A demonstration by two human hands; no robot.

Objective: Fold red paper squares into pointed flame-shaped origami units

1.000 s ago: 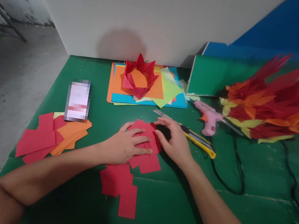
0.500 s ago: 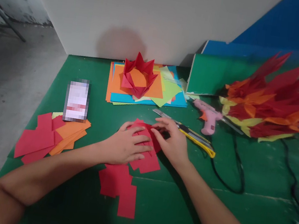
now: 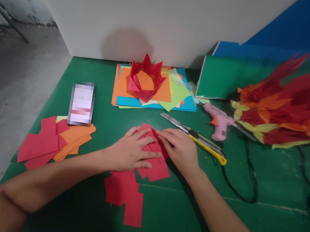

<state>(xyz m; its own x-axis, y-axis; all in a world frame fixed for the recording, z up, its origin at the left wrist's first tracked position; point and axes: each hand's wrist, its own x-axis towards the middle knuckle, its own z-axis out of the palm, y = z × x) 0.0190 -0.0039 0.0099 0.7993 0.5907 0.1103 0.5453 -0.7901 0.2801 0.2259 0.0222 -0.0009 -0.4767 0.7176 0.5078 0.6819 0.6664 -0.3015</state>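
On the green table, my left hand lies flat with fingers spread over several red paper pieces, pressing them down. At the upper right of this pile, my right hand pinches the edge of a red paper between thumb and fingers. My fingers hide part of that sheet, so its folds are hard to make out. More red paper rectangles lie loose just below my left hand. A yellow utility knife with its blade out rests just beyond my right hand.
A pink glue gun with a black cord lies to the right, near red and orange paper flames. Behind, a folded red paper ring sits on coloured sheets. A phone and paper scraps are left.
My right fingers have closed in on the red paper's edge, drawing slightly down. My left hand stays on the pile. The whole view has shifted slightly.
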